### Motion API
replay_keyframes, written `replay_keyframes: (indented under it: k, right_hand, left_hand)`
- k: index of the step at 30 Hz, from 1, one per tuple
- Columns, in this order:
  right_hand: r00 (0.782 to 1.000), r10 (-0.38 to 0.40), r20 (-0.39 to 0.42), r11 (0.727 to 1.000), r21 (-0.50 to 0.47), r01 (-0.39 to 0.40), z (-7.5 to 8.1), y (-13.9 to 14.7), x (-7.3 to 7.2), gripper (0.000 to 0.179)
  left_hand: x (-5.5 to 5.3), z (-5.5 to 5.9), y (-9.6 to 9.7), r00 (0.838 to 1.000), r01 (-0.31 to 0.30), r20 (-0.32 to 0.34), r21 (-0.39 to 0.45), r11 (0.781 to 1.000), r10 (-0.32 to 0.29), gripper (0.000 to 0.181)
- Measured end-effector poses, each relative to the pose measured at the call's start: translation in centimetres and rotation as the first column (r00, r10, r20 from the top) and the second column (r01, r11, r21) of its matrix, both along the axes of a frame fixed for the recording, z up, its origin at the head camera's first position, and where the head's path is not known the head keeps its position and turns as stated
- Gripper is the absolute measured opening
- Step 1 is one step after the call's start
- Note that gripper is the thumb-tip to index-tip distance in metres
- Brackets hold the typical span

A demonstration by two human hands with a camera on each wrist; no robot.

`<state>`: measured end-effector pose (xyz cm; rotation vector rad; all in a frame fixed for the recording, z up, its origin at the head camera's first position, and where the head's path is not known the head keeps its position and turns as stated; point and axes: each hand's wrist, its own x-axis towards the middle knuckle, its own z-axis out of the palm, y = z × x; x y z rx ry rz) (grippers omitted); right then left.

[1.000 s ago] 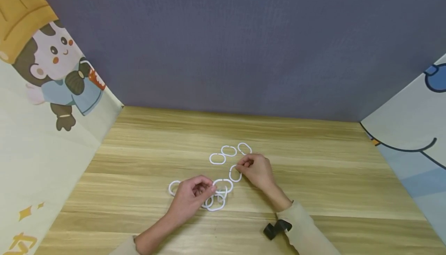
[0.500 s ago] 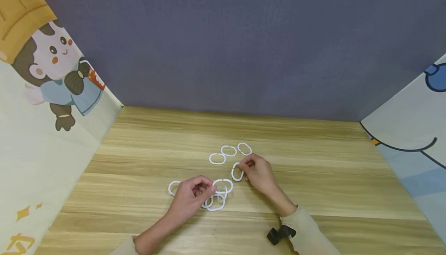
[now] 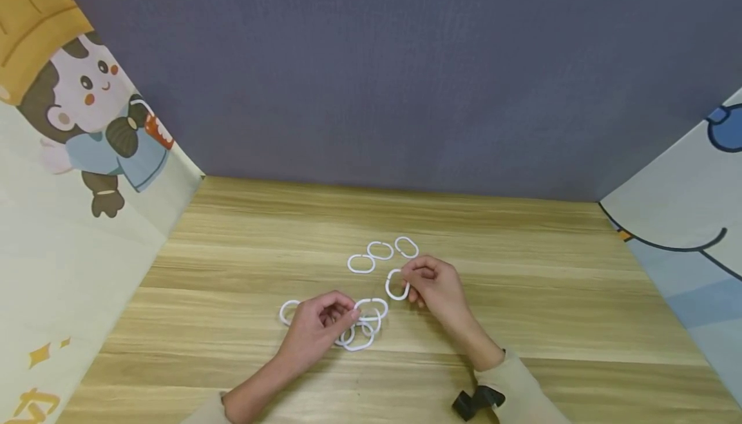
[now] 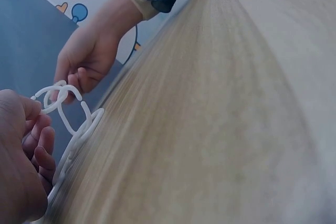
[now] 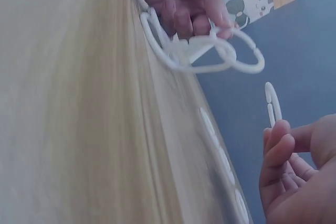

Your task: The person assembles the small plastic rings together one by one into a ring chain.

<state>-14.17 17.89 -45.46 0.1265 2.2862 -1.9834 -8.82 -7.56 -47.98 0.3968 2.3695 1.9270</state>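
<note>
My left hand [image 3: 315, 328] pinches a white plastic oval chain link [image 3: 386, 309] between thumb and fingertips, slightly above the table. From that link hangs a chain of several joined white links [image 3: 359, 349], partly behind the hand; one end link [image 3: 281, 313] shows at its left. To the right, my right hand [image 3: 439, 289] pinches a single white oval link [image 3: 387, 287], which has a small gap in its side. In the right wrist view this single link [image 5: 277, 107] stands upright above the fingertips, apart from the chain.
Beyond the hands, three more white links lie flat on the wooden table [image 3: 243, 237]: a left one [image 3: 361, 273], a middle one [image 3: 380, 260] and a right one [image 3: 404, 238]. A dark blue panel [image 3: 371, 89] stands behind, with printed panels at both sides.
My right hand has moved slightly right and nearer with its single link, widening the gap from the chain. The left hand stays in place.
</note>
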Motion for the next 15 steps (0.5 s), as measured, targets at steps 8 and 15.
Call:
replay_keyframes:
  k: [8,15]
  right_hand:
    - [0.999,0.050,-0.004,0.998,-0.048,-0.051,1.3,-0.6,1.1,0.015]
    - [0.995,0.102,-0.019,0.994,-0.028,-0.102,1.6,-1.1,1.7,0.017]
  left_hand:
    - [0.0,-0.1,0.0,1.000,0.009,-0.008,0.002,1.000,-0.009,0.011]
    - [0.0,-0.2,0.1,1.000,0.013,-0.008,0.009,1.000,-0.013,0.010]
